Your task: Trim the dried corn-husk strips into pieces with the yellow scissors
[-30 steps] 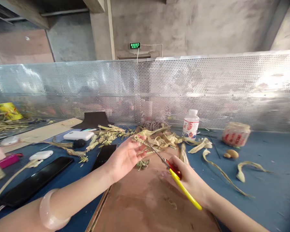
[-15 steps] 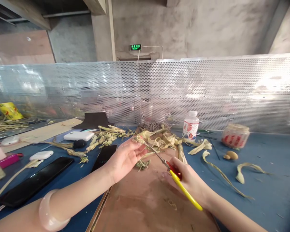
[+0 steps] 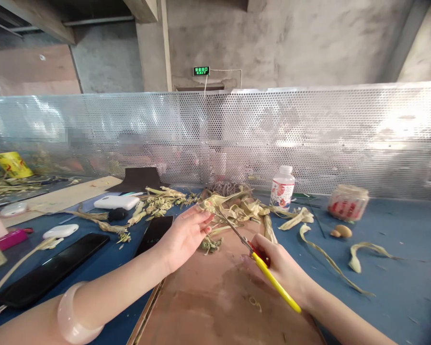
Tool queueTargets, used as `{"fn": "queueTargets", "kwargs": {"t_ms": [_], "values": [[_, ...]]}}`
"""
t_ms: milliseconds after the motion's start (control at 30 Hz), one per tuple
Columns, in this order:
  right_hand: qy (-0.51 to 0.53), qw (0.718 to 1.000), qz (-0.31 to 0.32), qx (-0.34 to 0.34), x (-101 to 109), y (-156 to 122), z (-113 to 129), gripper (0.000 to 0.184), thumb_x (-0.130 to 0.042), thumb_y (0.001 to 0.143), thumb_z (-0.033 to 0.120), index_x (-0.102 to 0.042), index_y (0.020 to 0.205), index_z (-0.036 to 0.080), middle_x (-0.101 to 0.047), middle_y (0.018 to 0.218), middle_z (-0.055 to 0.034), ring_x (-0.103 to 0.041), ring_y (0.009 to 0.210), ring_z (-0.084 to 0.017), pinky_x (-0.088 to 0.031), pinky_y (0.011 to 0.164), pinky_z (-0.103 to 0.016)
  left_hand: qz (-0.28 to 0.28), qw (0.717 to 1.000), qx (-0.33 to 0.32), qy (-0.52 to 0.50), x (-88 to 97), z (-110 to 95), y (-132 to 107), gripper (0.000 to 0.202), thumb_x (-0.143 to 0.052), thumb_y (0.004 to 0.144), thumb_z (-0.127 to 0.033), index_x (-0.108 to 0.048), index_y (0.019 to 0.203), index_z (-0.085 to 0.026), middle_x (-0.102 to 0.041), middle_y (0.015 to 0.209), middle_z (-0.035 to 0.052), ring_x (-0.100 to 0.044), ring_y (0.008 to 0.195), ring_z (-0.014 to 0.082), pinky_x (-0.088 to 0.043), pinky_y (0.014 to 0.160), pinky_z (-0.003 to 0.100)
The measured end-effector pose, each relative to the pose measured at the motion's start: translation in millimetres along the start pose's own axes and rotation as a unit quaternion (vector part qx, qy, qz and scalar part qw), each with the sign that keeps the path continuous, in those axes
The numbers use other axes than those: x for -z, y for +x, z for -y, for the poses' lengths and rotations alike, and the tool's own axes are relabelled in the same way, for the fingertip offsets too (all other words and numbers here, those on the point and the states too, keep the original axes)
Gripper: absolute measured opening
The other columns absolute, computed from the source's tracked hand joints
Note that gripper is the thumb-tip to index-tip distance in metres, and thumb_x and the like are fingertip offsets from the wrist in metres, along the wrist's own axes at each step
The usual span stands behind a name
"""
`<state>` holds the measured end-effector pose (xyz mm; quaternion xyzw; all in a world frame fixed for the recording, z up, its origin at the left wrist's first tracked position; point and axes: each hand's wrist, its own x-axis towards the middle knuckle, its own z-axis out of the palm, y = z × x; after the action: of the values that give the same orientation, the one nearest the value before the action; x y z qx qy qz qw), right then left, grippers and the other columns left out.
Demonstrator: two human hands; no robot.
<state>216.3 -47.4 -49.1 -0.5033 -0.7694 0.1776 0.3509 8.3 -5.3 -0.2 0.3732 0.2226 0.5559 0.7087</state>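
While the right hand (image 3: 275, 261) stays wrapped around a long-nosed tool (image 3: 276, 283) with yellow and red handles, the left hand (image 3: 183, 239) has drawn its fingers closer together than half a second ago. Its fingertips pinch a small curled husk piece (image 3: 207, 206), its rolled end now less plain to see, above the far part of the brown board (image 3: 208, 302). The tool's tips point close by; whether they touch the piece I cannot tell.

A green sign (image 3: 201, 71) on the wall reads "安全出口 EXIT". Near the far edge of the blue table (image 3: 398, 297), right of the board's far corner, a white bottle (image 3: 282, 191) and a jar (image 3: 348, 203) carry red printing too blurred to read.
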Motion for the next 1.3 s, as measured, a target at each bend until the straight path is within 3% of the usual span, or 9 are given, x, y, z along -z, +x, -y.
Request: {"fn": "queueTargets", "kwargs": {"t_ms": [733,1067,1300], "values": [[-0.02,1.0,-0.004,0.005,-1.9,-0.9,0.3,0.031,-0.05,0.08,0.041,-0.029,0.066,0.023,-0.031,0.056,0.008,-0.025,0.053,-0.009,-0.024,0.048,-0.023,-0.016,1.0,0.0,-0.005,0.3,0.7,-1.3,0.017,-0.076,0.06,-0.008,-0.067,0.071,-0.016,-0.066,0.071,-0.0008,-0.061,0.075,0.0122,-0.043,0.067,0.024],[-0.001,1.0,0.015,-0.001,-2.0,-1.8,-1.5,0.031,-0.05,0.08,0.048,-0.032,0.072,0.023,-0.035,0.061,0.007,-0.03,0.055,-0.01,-0.028,0.05,-0.023,0.008,1.0,0.0,-0.019,3.6,-0.1,-0.2,0.014,-0.075,0.063,-0.009,-0.067,0.071,-0.017,-0.067,0.073,-0.0009,-0.061,0.077,0.0122,-0.043,0.068,0.025],[0.026,0.999,-0.015,-0.011,-4.5,-0.5,-9.7,0.029,-0.049,0.082,0.047,-0.034,0.076,0.023,-0.037,0.063,0.0065,-0.033,0.057,-0.01,-0.032,0.052,-0.023,0.011,0.999,0.005,-0.036,4.6,-1.2,0.6,0.013,-0.073,0.065,-0.008,-0.065,0.07,-0.016,-0.066,0.075,-0.0007,-0.061,0.076,0.0119,-0.044,0.067,0.025]]}}
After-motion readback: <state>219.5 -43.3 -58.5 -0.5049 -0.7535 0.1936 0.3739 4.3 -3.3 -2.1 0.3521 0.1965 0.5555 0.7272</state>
